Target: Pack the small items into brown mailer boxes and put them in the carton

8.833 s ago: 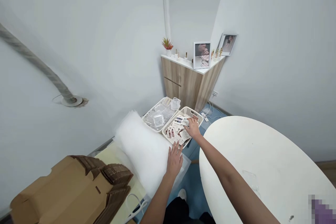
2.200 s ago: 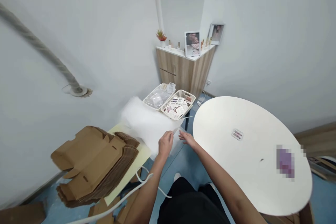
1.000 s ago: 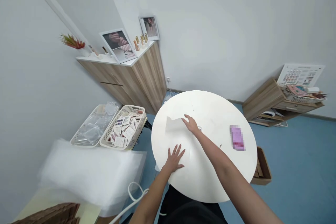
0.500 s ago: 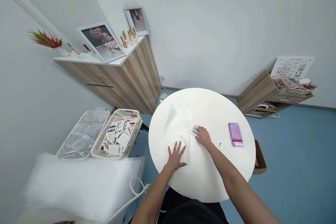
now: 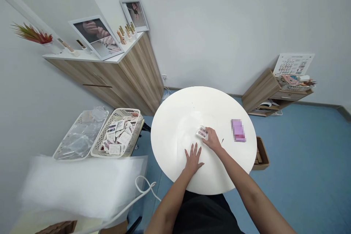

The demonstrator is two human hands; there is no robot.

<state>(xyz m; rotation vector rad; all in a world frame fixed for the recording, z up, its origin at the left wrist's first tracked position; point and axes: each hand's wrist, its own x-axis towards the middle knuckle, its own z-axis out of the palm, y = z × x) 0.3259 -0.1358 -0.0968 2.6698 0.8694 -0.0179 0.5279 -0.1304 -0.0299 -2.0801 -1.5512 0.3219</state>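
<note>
My right hand (image 5: 212, 139) is closed on the edge of a small white card of press-on nails (image 5: 202, 132), with rows of dark pinkish nails facing up. It holds the card at or just above the white round table (image 5: 175, 117); I cannot tell whether they touch. Below and left of the card, my left hand (image 5: 193, 160) lies flat on the table with fingers spread, holding nothing. To the right, a pixelated purple item (image 5: 238, 130) lies on the tabletop. A tiny dark mark (image 5: 222, 140) shows beside my right wrist.
Left of the table stand a white basket (image 5: 138, 127) of nail cards and a tray (image 5: 59, 152) of clear plastic packs. A white foam-like sheet (image 5: 79, 186) and a white cable (image 5: 131, 203) are nearer. A cardboard box (image 5: 262, 155) sits on the floor at right.
My right hand has tilted the nail card, so more of its face shows. My left hand has slid right, closer to the card. The camera view has shifted slightly.
</note>
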